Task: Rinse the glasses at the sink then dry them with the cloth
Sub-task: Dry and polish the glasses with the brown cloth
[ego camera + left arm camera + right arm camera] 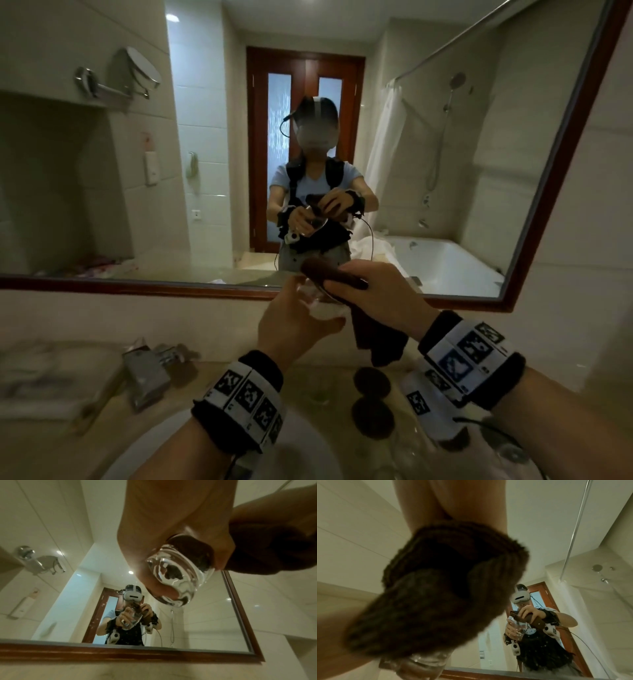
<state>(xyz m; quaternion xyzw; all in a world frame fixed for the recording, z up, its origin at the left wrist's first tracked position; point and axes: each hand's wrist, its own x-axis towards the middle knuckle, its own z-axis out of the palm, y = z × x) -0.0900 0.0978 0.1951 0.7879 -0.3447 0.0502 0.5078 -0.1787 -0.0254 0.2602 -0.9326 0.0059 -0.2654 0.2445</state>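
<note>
In front of the mirror my left hand (294, 322) grips a clear glass (317, 303) round its side. The left wrist view shows the thick base of the glass (180, 577) below my palm. My right hand (373, 291) holds a dark brown cloth (337, 275) bunched over the mouth of the glass, and part of the cloth (190, 547) shows through the wall from inside. The loose end hangs down to the right of the glass. In the right wrist view the cloth (445, 588) fills the middle, with the glass (419, 662) just below it.
A white sink basin (308, 455) lies below my wrists, and a chrome tap (147, 373) stands to its left. Folded white towels (41, 377) sit at the far left. Two dark round discs (371, 382) lie on the counter to the right, with blurred clear glassware (404, 448) near them.
</note>
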